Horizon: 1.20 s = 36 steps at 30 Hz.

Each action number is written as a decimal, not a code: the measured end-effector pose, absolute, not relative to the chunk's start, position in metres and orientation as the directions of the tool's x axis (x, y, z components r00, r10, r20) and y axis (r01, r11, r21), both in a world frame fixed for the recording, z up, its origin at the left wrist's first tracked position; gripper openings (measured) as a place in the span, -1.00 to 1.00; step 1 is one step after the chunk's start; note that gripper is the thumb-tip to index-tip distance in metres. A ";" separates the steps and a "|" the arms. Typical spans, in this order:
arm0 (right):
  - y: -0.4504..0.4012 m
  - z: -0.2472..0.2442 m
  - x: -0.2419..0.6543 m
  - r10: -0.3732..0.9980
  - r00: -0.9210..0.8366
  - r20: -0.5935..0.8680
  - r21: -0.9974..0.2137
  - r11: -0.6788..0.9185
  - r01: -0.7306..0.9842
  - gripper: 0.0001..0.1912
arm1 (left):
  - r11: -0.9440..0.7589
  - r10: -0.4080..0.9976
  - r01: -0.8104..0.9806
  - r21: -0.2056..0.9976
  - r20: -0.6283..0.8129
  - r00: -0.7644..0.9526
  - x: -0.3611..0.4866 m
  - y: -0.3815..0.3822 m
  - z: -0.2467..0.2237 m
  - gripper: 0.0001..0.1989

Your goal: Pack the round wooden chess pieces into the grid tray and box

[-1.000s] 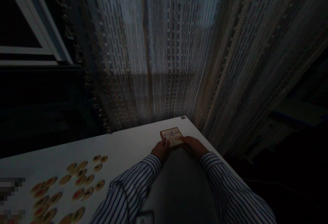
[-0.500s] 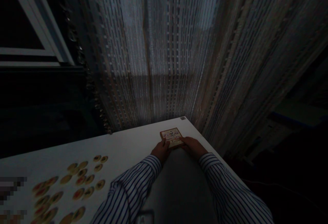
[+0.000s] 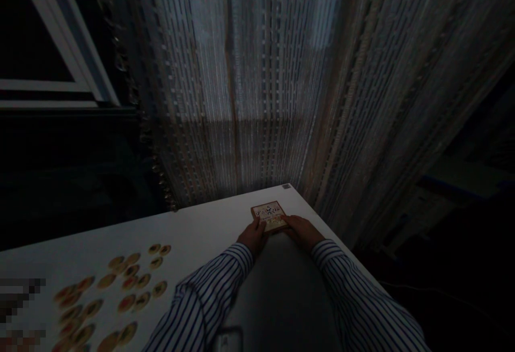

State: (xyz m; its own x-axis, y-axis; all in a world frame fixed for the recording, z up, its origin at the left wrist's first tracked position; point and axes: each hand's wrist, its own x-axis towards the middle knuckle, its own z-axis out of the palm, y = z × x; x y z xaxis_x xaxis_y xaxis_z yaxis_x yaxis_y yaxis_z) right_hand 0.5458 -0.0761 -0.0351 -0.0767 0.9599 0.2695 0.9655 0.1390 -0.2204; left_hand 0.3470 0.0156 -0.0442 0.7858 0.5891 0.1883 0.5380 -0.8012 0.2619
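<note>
A small flat box point(image 3: 267, 212) with a brown edge and a pale printed top lies at the far right corner of the white table. My left hand point(image 3: 254, 235) grips its near left corner, thumb on top. On the near right side, my right hand point(image 3: 302, 229) holds it the same way, its fingers partly hidden beneath. Whether the box rests on the table or is slightly raised, I cannot tell. Several round wooden Chinese chess pieces point(image 3: 126, 303) are scattered to the left, some with red marks and some with dark ones.
The white table point(image 3: 201, 223) ends at a corner bearing a small dark square point(image 3: 286, 186). Behind it hangs a string curtain point(image 3: 257, 83). A dark-rimmed object point(image 3: 228, 340) shows partly at the bottom edge. A thin cable point(image 3: 418, 288) runs through the dark area at right.
The view has shifted slightly, so the chess pieces appear a little further right. Both hands keep their hold on the box, which stays in nearly the same place.
</note>
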 end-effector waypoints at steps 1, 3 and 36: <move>-0.076 -0.035 0.546 0.960 -0.077 0.270 -0.220 0.140 0.966 -0.49 | -0.800 0.590 0.539 0.264 0.188 0.785 0.347 0.015 -0.044 -0.56; -0.077 -0.035 0.545 0.959 -0.078 0.271 -0.218 0.140 0.966 -0.50 | -0.797 0.593 0.541 0.268 0.183 0.784 0.347 0.015 -0.042 -0.57; -0.076 -0.038 0.544 0.960 -0.065 0.274 -0.223 0.129 0.966 -0.52 | -0.780 0.597 0.537 0.323 0.124 0.793 0.345 0.017 -0.038 -0.49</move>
